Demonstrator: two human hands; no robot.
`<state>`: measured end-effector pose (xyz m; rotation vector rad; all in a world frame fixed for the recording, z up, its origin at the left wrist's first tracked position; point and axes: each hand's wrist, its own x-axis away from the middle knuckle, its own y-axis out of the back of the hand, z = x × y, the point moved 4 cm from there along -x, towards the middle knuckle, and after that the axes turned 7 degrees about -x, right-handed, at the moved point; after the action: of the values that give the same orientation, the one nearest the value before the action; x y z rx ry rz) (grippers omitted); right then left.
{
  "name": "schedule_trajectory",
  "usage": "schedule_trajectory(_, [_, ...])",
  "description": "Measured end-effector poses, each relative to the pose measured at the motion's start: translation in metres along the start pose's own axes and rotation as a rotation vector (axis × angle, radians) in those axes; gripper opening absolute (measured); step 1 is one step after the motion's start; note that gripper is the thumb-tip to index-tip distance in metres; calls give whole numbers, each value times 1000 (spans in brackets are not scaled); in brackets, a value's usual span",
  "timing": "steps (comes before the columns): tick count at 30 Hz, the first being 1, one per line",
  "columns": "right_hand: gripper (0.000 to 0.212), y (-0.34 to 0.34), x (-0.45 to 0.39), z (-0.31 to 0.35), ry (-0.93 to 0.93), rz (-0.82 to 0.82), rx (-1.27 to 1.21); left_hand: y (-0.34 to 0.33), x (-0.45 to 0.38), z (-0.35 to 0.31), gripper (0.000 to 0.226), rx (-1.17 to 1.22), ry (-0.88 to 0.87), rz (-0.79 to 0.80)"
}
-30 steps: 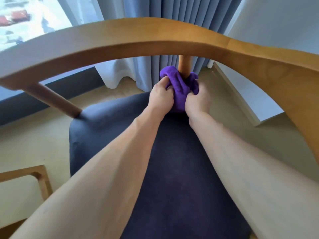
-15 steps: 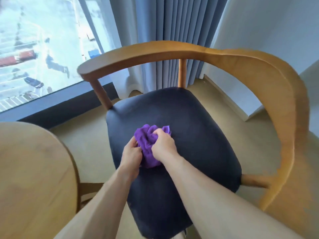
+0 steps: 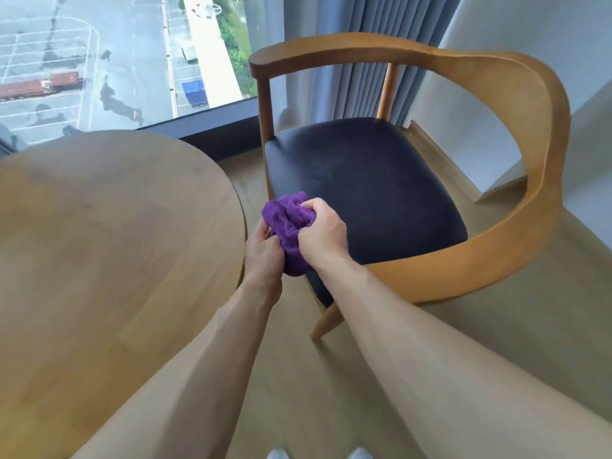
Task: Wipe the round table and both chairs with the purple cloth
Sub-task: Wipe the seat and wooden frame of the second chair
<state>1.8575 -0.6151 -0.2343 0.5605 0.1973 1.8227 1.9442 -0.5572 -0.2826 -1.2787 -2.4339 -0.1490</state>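
Head view gives me both hands clutching a fuzzy purple cloth (image 3: 288,228), bunched into a lump: left hand (image 3: 263,251) pinching its lower edge, right hand (image 3: 323,235) fisted over the top. It hangs between the round pale-wood bench (image 3: 109,226) and the curved wooden chair (image 3: 516,180), over the front corner of its dark padded seat (image 3: 364,180).
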Motion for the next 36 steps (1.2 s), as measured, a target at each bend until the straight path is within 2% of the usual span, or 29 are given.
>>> schedule_trajectory(2, [25, -10, 26, 5, 71, -8, 5, 11, 19, 2, 40, -22, -40, -57])
schedule_trajectory(5, [28, -27, 79, -16, 128, -34, -65, 34, 55, 21, 29, -178, -40, -190])
schedule_trajectory(7, [28, -25, 109, -55, 13, -68, -162, 40, 85, 46, 22, -314, 12, -228])
schedule_trajectory(10, [33, 8, 134, -125, -341, -221, -370, 15, 127, 81, 32, -381, 26, -183])
schedule_trajectory(11, [36, 24, 136, -139, -365, -301, -430, 1, 134, 84, 35, -359, -19, -173])
schedule_trajectory(13, [46, 55, 132, -147, -253, -412, -605, -26, 134, 78, 33, -266, -142, -199])
schedule_trajectory(15, [68, 73, 121, -146, -92, -352, -757, -46, 123, 63, 31, -169, -257, -230])
schedule_trajectory(16, [72, 76, 114, -145, -12, -280, -772, -52, 118, 57, 32, -133, -305, -233])
schedule_trajectory(18, [66, 72, 103, -143, 122, -126, -659, -55, 113, 61, 34, -91, -363, -242])
schedule_trajectory(20, [62, 62, 95, -149, 222, -65, -472, -58, 108, 78, 32, -108, -359, -254])
schedule_trajectory(22, [62, 51, 86, -162, 240, -15, -316, -62, 102, 104, 33, -246, -277, -290])
schedule_trajectory(26, [62, 47, 72, -191, 91, 160, -61, -61, 100, 136, 44, -471, -55, -259])
schedule_trajectory(27, [60, 50, 72, -193, 96, 174, -56, -59, 102, 135, 43, -509, -60, -256])
schedule_trajectory(29, [60, 58, 76, -178, 217, 118, -166, -56, 107, 116, 37, -513, -201, -285])
schedule_trajectory(31, [56, 66, 79, -160, 357, 4, -348, -54, 110, 86, 31, -396, -396, -321])
schedule_trajectory(33, [54, 64, 79, -154, 380, -38, -446, -57, 110, 75, 27, -292, -493, -328])
schedule_trajectory(36, [58, 56, 71, -176, 230, 67, -310, -66, 103, 117, 28, -429, -338, -360])
